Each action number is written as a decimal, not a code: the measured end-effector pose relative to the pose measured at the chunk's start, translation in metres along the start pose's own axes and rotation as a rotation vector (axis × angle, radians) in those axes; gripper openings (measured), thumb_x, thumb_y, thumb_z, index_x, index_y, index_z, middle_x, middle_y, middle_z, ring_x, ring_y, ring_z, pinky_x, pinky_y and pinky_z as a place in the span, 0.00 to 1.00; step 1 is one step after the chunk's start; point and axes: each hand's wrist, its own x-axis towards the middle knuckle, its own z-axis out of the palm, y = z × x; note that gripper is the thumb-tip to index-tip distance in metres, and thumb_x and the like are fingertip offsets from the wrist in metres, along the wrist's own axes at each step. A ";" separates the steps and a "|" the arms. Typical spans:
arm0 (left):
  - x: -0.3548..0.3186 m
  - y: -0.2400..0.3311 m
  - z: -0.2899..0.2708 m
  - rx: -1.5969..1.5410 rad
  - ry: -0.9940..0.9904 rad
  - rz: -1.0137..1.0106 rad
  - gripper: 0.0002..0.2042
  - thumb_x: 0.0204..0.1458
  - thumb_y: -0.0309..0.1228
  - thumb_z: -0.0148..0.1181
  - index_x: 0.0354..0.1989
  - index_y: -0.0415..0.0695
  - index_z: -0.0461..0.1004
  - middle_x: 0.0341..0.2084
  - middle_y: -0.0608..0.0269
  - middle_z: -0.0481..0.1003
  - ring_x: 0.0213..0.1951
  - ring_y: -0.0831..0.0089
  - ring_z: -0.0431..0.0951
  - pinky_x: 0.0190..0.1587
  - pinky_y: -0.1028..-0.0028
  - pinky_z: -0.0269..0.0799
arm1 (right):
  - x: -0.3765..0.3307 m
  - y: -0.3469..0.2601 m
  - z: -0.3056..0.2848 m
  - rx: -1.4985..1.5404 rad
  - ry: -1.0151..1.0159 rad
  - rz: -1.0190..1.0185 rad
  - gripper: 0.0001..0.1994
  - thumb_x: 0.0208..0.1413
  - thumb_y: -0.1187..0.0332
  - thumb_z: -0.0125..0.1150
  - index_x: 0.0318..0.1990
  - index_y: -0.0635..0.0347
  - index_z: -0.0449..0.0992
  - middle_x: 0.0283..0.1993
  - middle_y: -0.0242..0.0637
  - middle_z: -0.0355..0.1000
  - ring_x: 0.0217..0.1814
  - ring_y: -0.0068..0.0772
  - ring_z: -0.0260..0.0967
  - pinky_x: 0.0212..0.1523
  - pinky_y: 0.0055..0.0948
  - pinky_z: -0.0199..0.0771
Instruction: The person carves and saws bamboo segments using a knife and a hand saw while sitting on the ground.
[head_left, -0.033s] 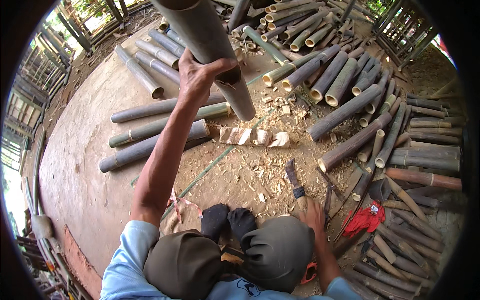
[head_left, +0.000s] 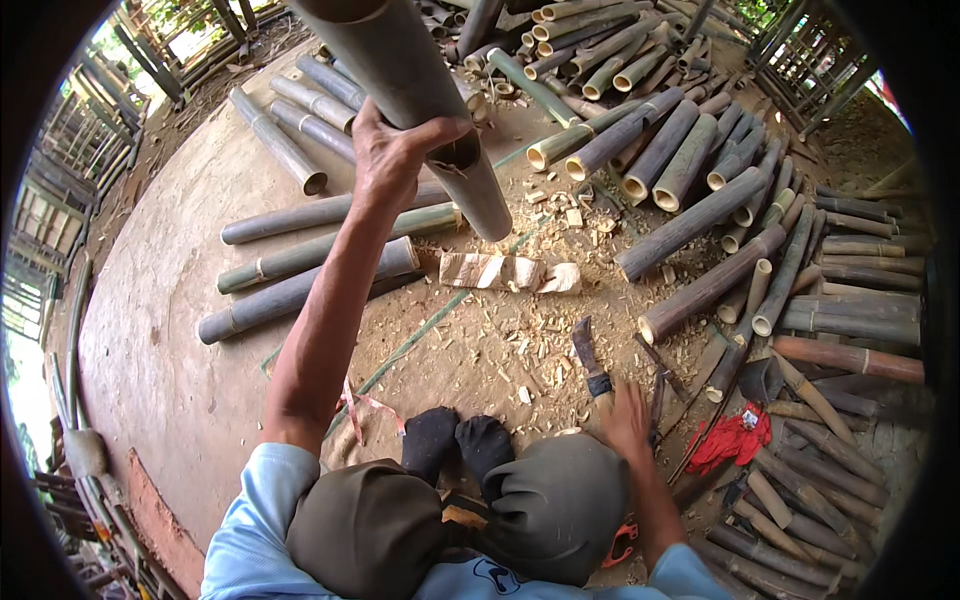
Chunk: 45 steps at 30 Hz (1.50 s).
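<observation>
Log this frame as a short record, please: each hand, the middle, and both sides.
Left hand: grips a raised, slanting bamboo tube
Right hand: at the handle of a dark-bladed knife; whether gripped, unclear
Middle: notched wood block, with pale wood chips nearby
Left side: loose bamboo lengths
Right side: piled bamboo sections, red cloth

A tan floor [head_left: 150, 310] spreads before me, meeting brown earth [head_left: 852, 140] at far right. A slatted wall [head_left: 45, 190] stands to my left, a lattice [head_left: 815, 75] far right; daylight [head_left: 27, 385] shines in.
</observation>
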 end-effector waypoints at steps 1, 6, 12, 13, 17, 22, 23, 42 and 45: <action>-0.001 0.001 -0.007 0.005 0.017 -0.003 0.28 0.36 0.24 0.76 0.48 0.35 0.72 0.40 0.53 0.81 0.41 0.66 0.82 0.50 0.68 0.78 | 0.039 -0.006 0.006 -0.028 0.083 -0.054 0.32 0.58 0.60 0.60 0.66 0.67 0.63 0.64 0.56 0.63 0.65 0.56 0.63 0.62 0.53 0.65; -0.063 -0.012 -0.086 -0.429 0.308 -0.168 0.13 0.55 0.33 0.65 0.45 0.38 0.77 0.43 0.55 0.80 0.46 0.62 0.81 0.55 0.57 0.77 | 0.216 -0.020 0.010 -0.237 0.224 -0.327 0.51 0.36 0.64 0.79 0.71 0.63 0.57 0.71 0.50 0.60 0.71 0.52 0.58 0.71 0.61 0.54; -0.170 -0.017 -0.136 -0.492 0.648 -0.609 0.33 0.53 0.50 0.68 0.63 0.48 0.63 0.61 0.56 0.67 0.62 0.54 0.68 0.62 0.32 0.62 | 0.208 -0.049 0.014 -0.184 0.128 -0.524 0.37 0.35 0.58 0.80 0.55 0.60 0.70 0.51 0.44 0.68 0.53 0.40 0.66 0.63 0.55 0.54; -0.183 -0.023 -0.136 -0.442 0.768 -0.650 0.34 0.52 0.51 0.69 0.64 0.50 0.64 0.62 0.57 0.66 0.63 0.54 0.66 0.63 0.31 0.61 | 0.186 -0.055 0.011 -0.158 0.108 -0.531 0.36 0.35 0.56 0.80 0.53 0.60 0.70 0.48 0.43 0.68 0.50 0.39 0.66 0.60 0.52 0.57; -0.217 -0.056 -0.107 -0.602 0.921 -0.796 0.39 0.46 0.48 0.74 0.66 0.53 0.62 0.65 0.60 0.61 0.65 0.54 0.61 0.65 0.27 0.56 | 0.107 -0.053 0.056 -0.087 -0.032 -0.136 0.38 0.43 0.35 0.68 0.50 0.60 0.71 0.45 0.42 0.68 0.46 0.36 0.66 0.50 0.45 0.58; -0.240 -0.115 -0.100 -0.755 1.022 -0.886 0.43 0.46 0.42 0.75 0.69 0.50 0.56 0.67 0.59 0.55 0.67 0.53 0.58 0.66 0.26 0.54 | 0.085 -0.140 0.090 0.114 0.036 0.005 0.38 0.49 0.39 0.66 0.54 0.65 0.69 0.51 0.47 0.69 0.54 0.46 0.66 0.56 0.56 0.58; -0.244 -0.131 -0.098 -0.781 1.011 -0.898 0.44 0.46 0.41 0.75 0.70 0.49 0.54 0.68 0.57 0.55 0.69 0.51 0.55 0.66 0.26 0.54 | 0.083 -0.145 0.091 0.084 0.044 -0.018 0.38 0.51 0.40 0.65 0.56 0.66 0.69 0.53 0.48 0.68 0.56 0.48 0.66 0.57 0.58 0.58; -0.103 -0.002 -0.122 0.326 -0.867 -1.045 0.21 0.59 0.43 0.61 0.54 0.40 0.75 0.44 0.62 0.79 0.43 0.71 0.79 0.43 0.68 0.79 | -0.284 0.104 0.174 0.060 0.296 0.949 0.31 0.54 0.55 0.66 0.59 0.66 0.65 0.56 0.59 0.68 0.63 0.61 0.64 0.62 0.53 0.65; -0.033 0.002 -0.092 0.721 -0.939 -0.898 0.22 0.56 0.47 0.64 0.51 0.45 0.77 0.44 0.63 0.79 0.45 0.72 0.77 0.43 0.67 0.77 | -0.273 0.098 0.182 0.006 0.432 1.001 0.32 0.53 0.55 0.67 0.60 0.63 0.66 0.57 0.56 0.70 0.62 0.60 0.65 0.60 0.54 0.66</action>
